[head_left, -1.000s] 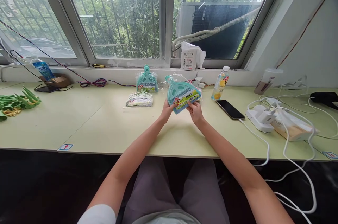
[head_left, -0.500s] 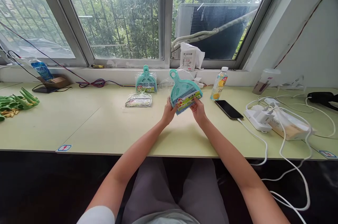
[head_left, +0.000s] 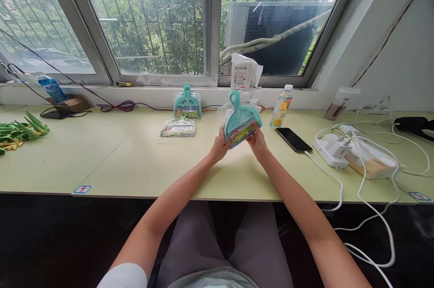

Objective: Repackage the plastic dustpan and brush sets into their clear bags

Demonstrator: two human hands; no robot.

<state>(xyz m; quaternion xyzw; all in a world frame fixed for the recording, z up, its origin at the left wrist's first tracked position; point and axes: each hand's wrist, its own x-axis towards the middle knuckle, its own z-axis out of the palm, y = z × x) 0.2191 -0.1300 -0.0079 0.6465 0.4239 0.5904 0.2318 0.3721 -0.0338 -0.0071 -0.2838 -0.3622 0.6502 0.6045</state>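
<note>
I hold a teal mini dustpan-and-brush set (head_left: 240, 118) upright above the pale green table (head_left: 135, 161), its handle loop pointing up. My left hand (head_left: 220, 147) pinches its lower left edge and my right hand (head_left: 258, 142) pinches its lower right edge, over the coloured label. Clear wrapping shows behind it. A second wrapped teal set (head_left: 187, 103) leans by the window sill. A third wrapped pack (head_left: 178, 127) lies flat in front of it.
A drink bottle (head_left: 280, 108), a black phone (head_left: 293, 139), a white power strip (head_left: 330, 151) with trailing cables and a wooden box (head_left: 371, 163) lie at the right. Green clips (head_left: 20, 129) are at the far left, a blue bottle (head_left: 50, 88) near the sill.
The dustpan set has turned from tilted left to more upright and shifted slightly right. Both hands kept their grip and moved a little right with it.
</note>
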